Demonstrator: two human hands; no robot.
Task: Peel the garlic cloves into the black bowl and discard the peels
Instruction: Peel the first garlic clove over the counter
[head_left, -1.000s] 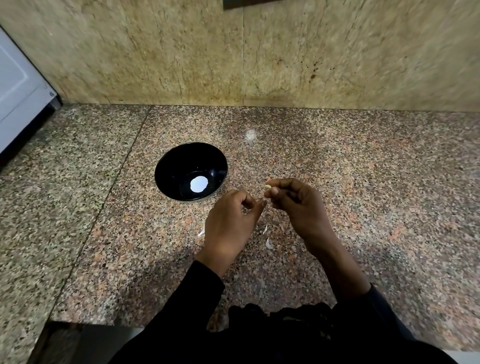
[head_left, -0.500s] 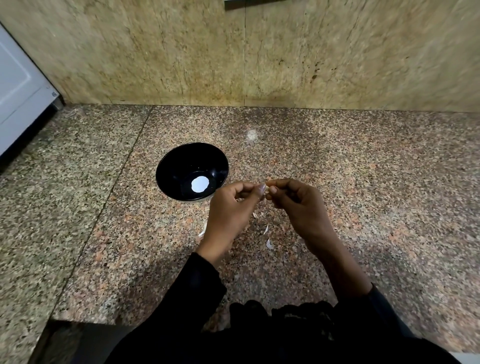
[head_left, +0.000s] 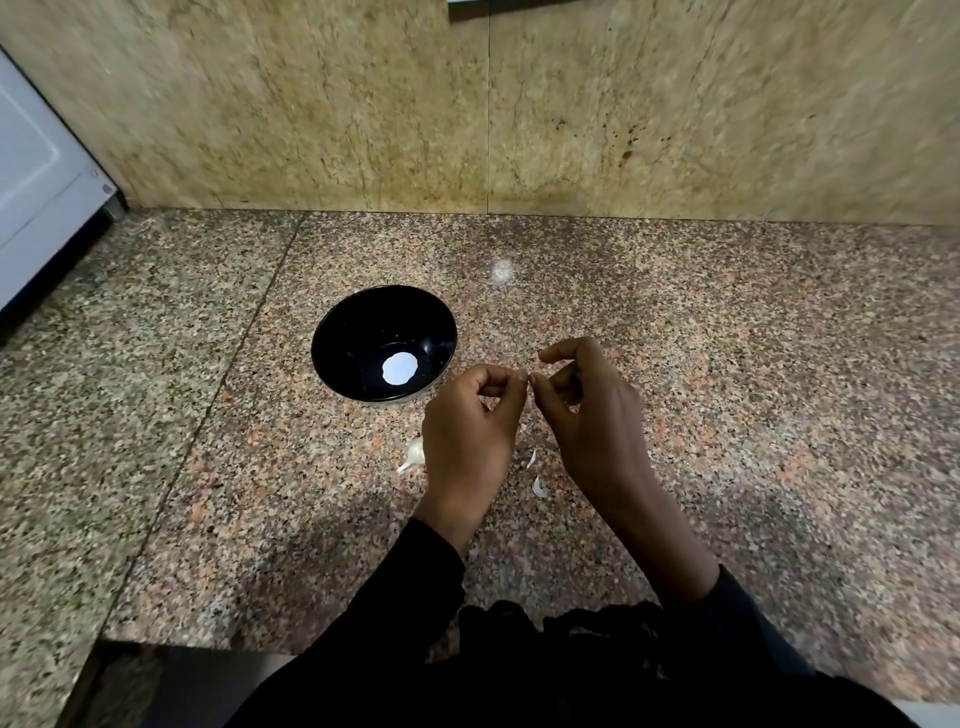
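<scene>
- Both hands work above the granite counter (head_left: 727, 364), just right of the black bowl (head_left: 363, 322).
- Left hand (head_left: 470, 431): fingers curled, thumb and forefinger tips pinched together at the point where the two hands meet. What sits in the pinch is too small to identify; judged to be a garlic clove or its skin.
- Right hand (head_left: 592, 415): fingers curled, thumb tip meeting the left fingertips, forefinger raised and hooked. Whether it grips anything cannot be told.
- Black bowl: upright on the counter, apart from both hands. A white patch shows on its floor; it may be a light reflection. No peeled clove can be confirmed inside.
- An unpeeled garlic clove (head_left: 415, 452) lies on the counter, partly behind the left hand.
- Two peel scraps (head_left: 536, 486) lie on the counter between the wrists.
- Step in hand, as judged: stripping skin from a clove held between the fingertips.
- Next move calls for freeing the remaining skin, then carrying the bare clove left over the bowl's rim. The scraps on the counter await discarding.
</scene>
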